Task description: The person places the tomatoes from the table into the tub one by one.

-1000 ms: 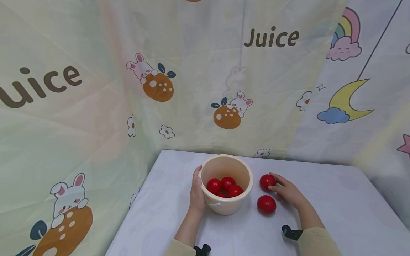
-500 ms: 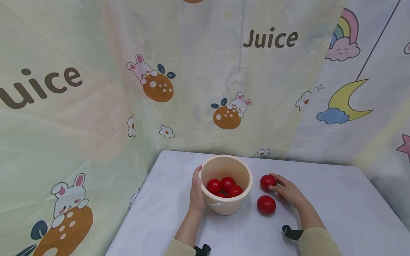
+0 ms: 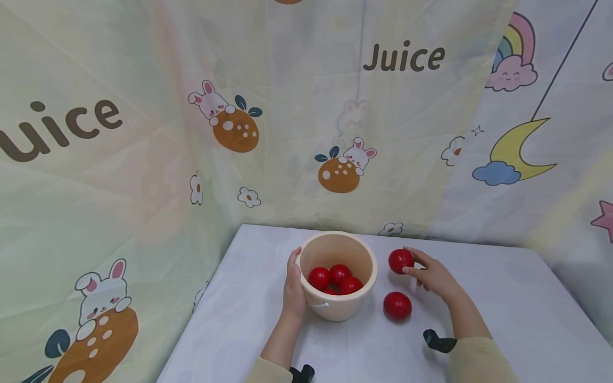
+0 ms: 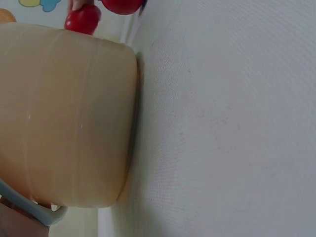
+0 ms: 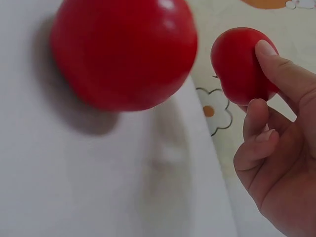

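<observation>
A cream bucket (image 3: 335, 308) stands upright on the table with several red tomatoes (image 3: 351, 285) inside. My left hand (image 3: 293, 292) holds the bucket's left side near the rim; in the left wrist view only a bit of that hand (image 4: 19, 222) shows beside the grey handle (image 4: 34, 207). To the right of the bucket, my right hand (image 3: 433, 276) pinches a tomato (image 3: 400, 261) between thumb and fingers, raised off the table. The right wrist view shows this held tomato (image 5: 242, 64) with the thumb across its side. Another tomato (image 3: 397, 306) lies on the table nearer me.
The white-covered table (image 3: 230, 298) meets a printed cloth backdrop (image 3: 287, 175) at its back and left edges. Both wrists wear black camera mounts (image 3: 439, 341) close to the sleeves.
My right hand has lifted its tomato off the table, moving slightly away from me. The left hand, the bucket and the other tomatoes have stayed in place.
</observation>
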Demonstrator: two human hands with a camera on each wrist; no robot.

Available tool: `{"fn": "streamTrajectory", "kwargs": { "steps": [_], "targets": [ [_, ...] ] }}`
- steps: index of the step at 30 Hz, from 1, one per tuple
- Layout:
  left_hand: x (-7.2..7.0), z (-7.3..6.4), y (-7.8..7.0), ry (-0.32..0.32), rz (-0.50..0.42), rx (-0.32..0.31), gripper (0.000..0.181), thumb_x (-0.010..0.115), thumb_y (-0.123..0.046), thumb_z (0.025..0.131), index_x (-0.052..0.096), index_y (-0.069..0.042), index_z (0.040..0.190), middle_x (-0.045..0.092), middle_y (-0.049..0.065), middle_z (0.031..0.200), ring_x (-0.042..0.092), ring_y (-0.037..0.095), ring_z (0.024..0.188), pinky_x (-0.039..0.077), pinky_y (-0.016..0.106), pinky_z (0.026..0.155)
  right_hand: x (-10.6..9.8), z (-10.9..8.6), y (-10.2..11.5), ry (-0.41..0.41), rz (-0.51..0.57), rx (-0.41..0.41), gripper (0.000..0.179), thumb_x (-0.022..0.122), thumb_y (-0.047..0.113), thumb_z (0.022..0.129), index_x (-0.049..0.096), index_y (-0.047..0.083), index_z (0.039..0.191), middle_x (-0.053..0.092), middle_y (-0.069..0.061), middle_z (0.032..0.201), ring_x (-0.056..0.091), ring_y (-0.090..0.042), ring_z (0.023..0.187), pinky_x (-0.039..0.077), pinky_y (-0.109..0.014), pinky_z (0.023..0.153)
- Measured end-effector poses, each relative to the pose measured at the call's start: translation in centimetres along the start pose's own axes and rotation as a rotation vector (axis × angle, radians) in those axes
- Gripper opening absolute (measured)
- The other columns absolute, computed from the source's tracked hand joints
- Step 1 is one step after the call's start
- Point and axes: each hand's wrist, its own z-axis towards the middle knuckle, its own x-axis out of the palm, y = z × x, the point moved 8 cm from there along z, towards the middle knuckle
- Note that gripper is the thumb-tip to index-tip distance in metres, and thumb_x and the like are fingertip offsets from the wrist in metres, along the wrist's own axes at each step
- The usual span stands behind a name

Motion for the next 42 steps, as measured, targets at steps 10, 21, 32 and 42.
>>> {"fn": "streamTrajectory", "kwargs": {
  "steps": [10, 21, 32, 42],
  "targets": [
    [0.0, -0.6, -2.5, 0.027, -0.027, -0.018, 0.042, 0.024, -0.036, 0.100, 0.026, -0.036, 0.141, 0.035, -0.012, 0.143, 0.031, 0.016, 0.135, 0.033, 0.055, 0.104, -2.0, -0.5, 4.7, -0.021, 0.021, -0.077, 0.077, 0.066, 0.057, 0.072, 0.028, 0.045, 0.138, 0.039, -0.009, 0.137, 0.056, -0.025, 0.074, 0.051, -0.032, 0.060],
    [-0.1, -0.9, -3.3, 0.036, -0.024, -0.008, 0.041, 0.023, -0.035, 0.100, 0.026, -0.037, 0.141, 0.035, -0.010, 0.144, 0.030, 0.018, 0.136, 0.032, 0.055, 0.105, -3.4, -1.2, 10.4, -0.014, 0.016, -0.165, 0.077, 0.070, 0.057, 0.068, 0.031, 0.052, 0.134, 0.044, -0.006, 0.130, 0.056, -0.027, 0.076, 0.050, -0.030, 0.059],
    [-0.1, -0.6, -2.4, 0.030, -0.032, -0.012, 0.042, 0.023, -0.038, 0.100, 0.026, -0.034, 0.142, 0.035, -0.014, 0.143, 0.031, 0.015, 0.135, 0.032, 0.055, 0.105, -3.1, -2.2, 15.7, 0.047, -0.021, -0.257, 0.074, 0.072, 0.056, 0.066, 0.036, 0.051, 0.131, 0.053, -0.001, 0.117, 0.058, -0.028, 0.074, 0.050, -0.032, 0.056],
    [-0.1, 0.0, -0.2, 0.004, -0.004, -0.014, 0.043, 0.020, -0.051, 0.096, 0.025, -0.045, 0.138, 0.035, -0.021, 0.140, 0.032, 0.010, 0.133, 0.033, 0.054, 0.105, -1.5, -2.6, 19.4, 0.161, -0.075, -0.349, 0.063, 0.071, 0.053, 0.069, 0.043, 0.052, 0.126, 0.056, 0.002, 0.113, 0.059, -0.028, 0.070, 0.050, -0.035, 0.054]
  ]
}}
